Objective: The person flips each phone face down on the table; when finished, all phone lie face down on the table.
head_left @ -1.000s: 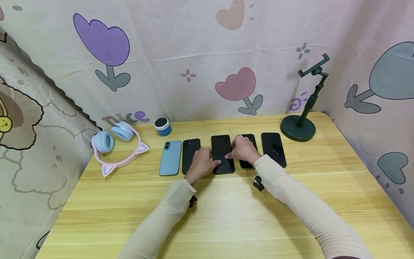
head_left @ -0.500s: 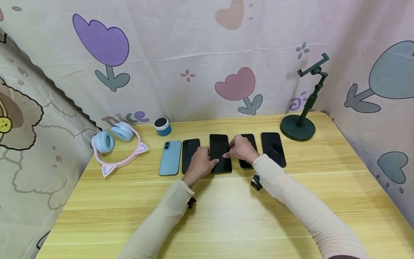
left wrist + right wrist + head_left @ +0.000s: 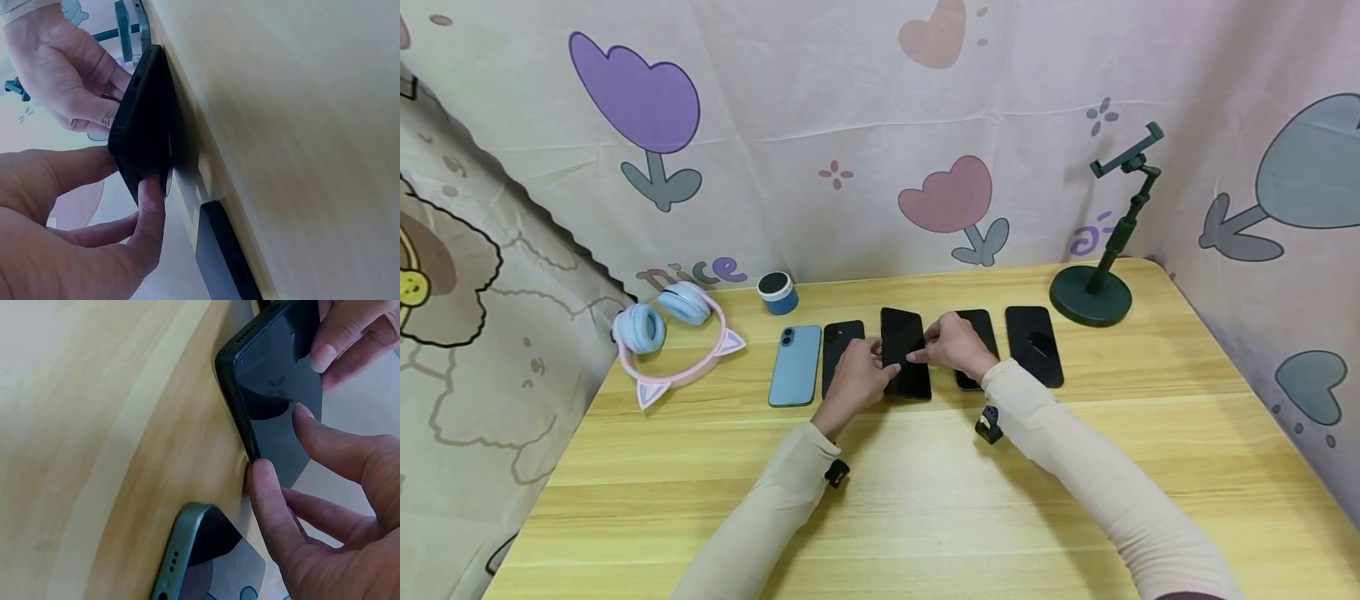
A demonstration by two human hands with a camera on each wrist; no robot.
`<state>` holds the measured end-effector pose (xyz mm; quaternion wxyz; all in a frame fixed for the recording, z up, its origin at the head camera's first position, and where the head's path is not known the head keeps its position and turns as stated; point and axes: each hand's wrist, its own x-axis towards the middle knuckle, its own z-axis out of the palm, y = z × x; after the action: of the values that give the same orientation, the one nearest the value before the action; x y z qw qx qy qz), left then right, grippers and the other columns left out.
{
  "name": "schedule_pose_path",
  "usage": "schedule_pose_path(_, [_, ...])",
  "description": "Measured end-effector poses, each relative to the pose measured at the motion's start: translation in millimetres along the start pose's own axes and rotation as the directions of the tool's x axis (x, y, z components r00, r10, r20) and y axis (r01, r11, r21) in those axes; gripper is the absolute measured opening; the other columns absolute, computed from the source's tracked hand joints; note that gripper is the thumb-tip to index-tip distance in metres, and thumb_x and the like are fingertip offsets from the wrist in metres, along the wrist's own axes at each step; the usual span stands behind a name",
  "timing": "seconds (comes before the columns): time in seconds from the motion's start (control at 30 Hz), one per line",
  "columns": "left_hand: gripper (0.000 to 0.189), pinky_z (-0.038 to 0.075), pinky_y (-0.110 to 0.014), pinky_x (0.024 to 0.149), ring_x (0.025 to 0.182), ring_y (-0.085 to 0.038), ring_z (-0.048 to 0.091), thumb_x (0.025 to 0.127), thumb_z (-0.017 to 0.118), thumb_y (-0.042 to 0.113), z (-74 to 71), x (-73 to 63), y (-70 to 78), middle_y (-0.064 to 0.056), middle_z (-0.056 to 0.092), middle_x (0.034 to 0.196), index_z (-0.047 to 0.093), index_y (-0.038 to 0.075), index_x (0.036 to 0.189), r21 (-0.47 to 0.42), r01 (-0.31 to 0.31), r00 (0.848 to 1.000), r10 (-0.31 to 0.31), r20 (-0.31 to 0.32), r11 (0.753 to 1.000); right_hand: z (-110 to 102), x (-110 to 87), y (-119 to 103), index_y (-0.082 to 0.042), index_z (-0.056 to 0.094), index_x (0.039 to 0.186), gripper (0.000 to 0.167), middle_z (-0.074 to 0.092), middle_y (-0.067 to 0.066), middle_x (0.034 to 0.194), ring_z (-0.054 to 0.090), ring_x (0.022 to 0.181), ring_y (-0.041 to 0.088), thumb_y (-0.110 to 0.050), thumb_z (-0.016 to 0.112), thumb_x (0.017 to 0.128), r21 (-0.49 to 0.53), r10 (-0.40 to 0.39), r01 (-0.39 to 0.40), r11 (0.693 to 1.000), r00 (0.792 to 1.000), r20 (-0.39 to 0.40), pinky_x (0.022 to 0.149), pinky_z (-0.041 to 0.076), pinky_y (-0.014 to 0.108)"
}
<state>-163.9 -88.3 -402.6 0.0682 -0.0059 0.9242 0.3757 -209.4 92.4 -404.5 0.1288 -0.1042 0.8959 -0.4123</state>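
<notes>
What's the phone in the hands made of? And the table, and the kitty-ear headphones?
Held phone: the front looks like glossy glass, because it shows sharp reflections. Table: wood or wood-look laminate, with streaky grain and a soft shine; I can't tell which. Headphones: even pink band, probably smooth plastic; rounded blue ear cups seem padded, covering unclear.

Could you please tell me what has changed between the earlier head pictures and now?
The middle phone has shifted slightly left and now looks raised off the table. The left hand and right hand moved left with it; both were already on it, and neither let go. The other four phones, headphones, jar and stand stayed put.
</notes>
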Motion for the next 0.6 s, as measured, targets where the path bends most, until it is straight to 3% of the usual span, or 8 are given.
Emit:
schedule_pose_path(0.07, [0.06,0.054,-0.046,0.094,0.111,-0.025,0.066,0.094,0.075,0.018,-1.0,-0.2,-1.3,-0.013,0.061,0.131,0.052,0.001,0.146,-0.02,0.004,1.0,-0.004,-0.002,1.0,0.8,0.0,0.1,0.001,0.069,0.07,0.033,0.046,-0.003,0.054,0.039,0.053,0.013,-0.023,0.083,0.087,0.023,0.004,-0.004,1.0,1.0,0.001,0.052,0.03,0.028])
schedule_pose_path(0.17, [0.06,0.055,-0.045,0.093,0.11,-0.026,0.067,0.093,0.076,0.017,-2.6,-0.4,-3.1,-0.012,0.061,0.13,0.052,0.001,0.146,-0.051,0.008,1.0,-0.008,-0.008,0.999,1.8,0.0,0.5,0.001,0.074,0.081,0.029,0.058,-0.002,0.064,0.049,0.059,0.012,-0.026,0.084,0.086,0.052,0.018,-0.018,0.998,1.0,-0.005,0.055,0.039,0.027])
schedule_pose_path(0.33, [0.059,0.056,-0.044,0.09,0.108,-0.026,0.067,0.092,0.077,0.014,-5.1,-0.6,-6.3,-0.013,0.062,0.129,0.054,0.0,0.144,-0.106,-0.005,1.0,0.003,-0.02,0.994,3.7,0.4,0.6,0.0,0.076,0.11,0.041,0.075,0.009,0.102,0.068,0.088,0.019,-0.029,0.086,0.083,0.114,0.062,-0.06,0.992,0.998,-0.013,0.078,0.057,0.037])
schedule_pose_path(0.6, [0.055,0.057,-0.042,0.087,0.107,-0.026,0.067,0.092,0.076,0.012,-9.3,-1.8,-8.3,-0.012,0.062,0.126,0.056,0.0,0.141,-0.165,-0.01,1.0,0.006,-0.029,0.986,6.8,1.4,0.8,0.004,0.072,0.12,0.051,0.069,0.018,0.122,0.07,0.103,0.026,-0.028,0.086,0.084,0.218,0.08,-0.08,0.973,0.997,0.011,0.09,0.057,0.043])
